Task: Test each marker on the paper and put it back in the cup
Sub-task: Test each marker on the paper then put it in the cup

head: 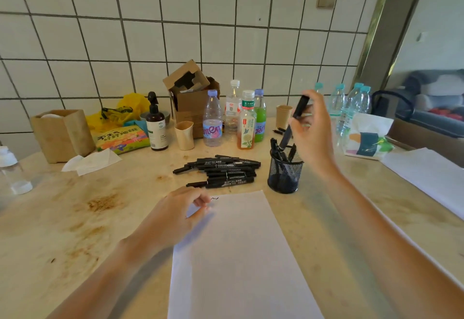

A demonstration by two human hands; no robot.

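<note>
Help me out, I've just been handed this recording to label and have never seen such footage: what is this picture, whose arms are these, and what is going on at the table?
There is one picture, from a camera worn on a person's head, looking down at their own bare arms; no machine is involved. The right hand holds a black marker over a black mesh cup that already holds markers. The left hand rests on the white paper, by a small squiggle. A pile of black markers lies behind the paper. Bottles, paper cups and a cardboard box stand near the tiled wall.

It looks like a lived-in home. A white tiled wall backs a stained table crowded with drink bottles, and a sofa shows beyond.
</note>
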